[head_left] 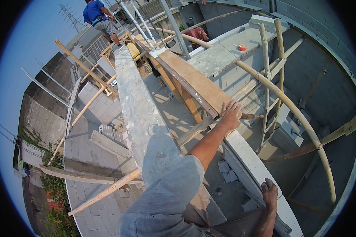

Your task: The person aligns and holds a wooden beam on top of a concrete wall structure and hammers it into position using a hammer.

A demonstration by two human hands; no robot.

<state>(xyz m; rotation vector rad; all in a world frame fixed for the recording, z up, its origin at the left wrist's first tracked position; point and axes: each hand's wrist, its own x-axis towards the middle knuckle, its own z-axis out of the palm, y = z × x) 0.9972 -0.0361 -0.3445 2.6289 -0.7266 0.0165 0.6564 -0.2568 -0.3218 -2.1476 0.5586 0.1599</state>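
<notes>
My left hand [230,115] lies on the near end of a long brown board [197,79], its fingers spread over the corner. The board runs away from me, with a dark, worn edge along its left side. Lower right, my right hand [269,193] is closed above a pale block wall top [251,154]; a small grey shape shows at its fingers, too unclear to name. Left of the board stretches a rough concrete beam [136,98], with my shadow on it.
A person in a blue top [94,15] stands at the beam's far end. Bamboo poles [288,104] cross the right side. A red round object [242,47] sits on a concrete ledge [213,59]. Below is a deep drop to a floor with broken blocks [228,172].
</notes>
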